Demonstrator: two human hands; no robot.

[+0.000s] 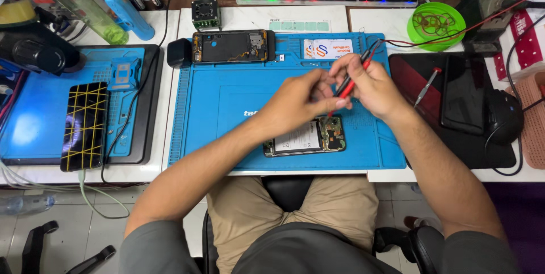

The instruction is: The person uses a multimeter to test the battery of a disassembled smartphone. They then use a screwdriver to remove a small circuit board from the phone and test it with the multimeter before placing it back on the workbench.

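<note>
An opened phone (305,138) (back cover off, board and battery bared) lies near the front edge of the blue mat (227,104) on the worktop. Red and black probes (352,78) are pinched in the right hand (369,87), the left hand (301,98) closed on the tips above the board. Open mat remains to the left; a second opened phone (230,46) lies far.

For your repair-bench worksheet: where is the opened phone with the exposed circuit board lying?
In the head view, the opened phone lies on the blue silicone mat, near its front edge, just below both hands.
</note>
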